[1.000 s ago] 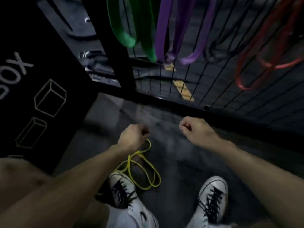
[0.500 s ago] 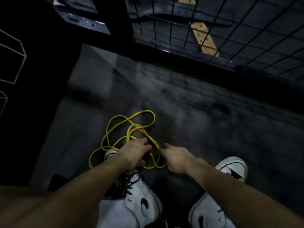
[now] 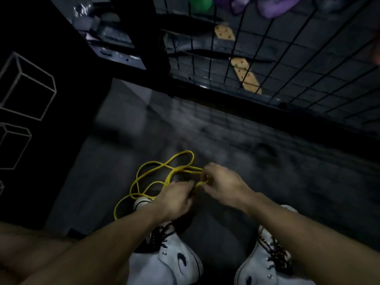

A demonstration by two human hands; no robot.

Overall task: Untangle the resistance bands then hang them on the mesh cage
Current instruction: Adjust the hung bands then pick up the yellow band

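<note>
A thin yellow resistance band point(image 3: 152, 173) lies in tangled loops on the dark floor just ahead of my white shoes. My left hand point(image 3: 176, 199) is closed on strands of it near the tangle's right end. My right hand point(image 3: 221, 183) pinches the same bundle of yellow strands from the right, knuckles up. Both hands are low, almost touching. The black mesh cage point(image 3: 273, 64) stands beyond the floor strip at the top right. Ends of a green band point(image 3: 200, 3) and a purple band point(image 3: 273, 7) hang on it at the top edge.
A black plyo box point(image 3: 35, 112) with white cube outlines fills the left side. My two white high-top shoes point(image 3: 176, 262) are at the bottom. Behind the mesh lie dark mats with a yellow strip point(image 3: 245, 76). A black post point(image 3: 141, 27) rises at the cage's left.
My hands dropped from in front of the cage to the floor and took hold of the yellow band. My right hand has since moved up and right, pulling strands taut; the view tilted back up slightly.
</note>
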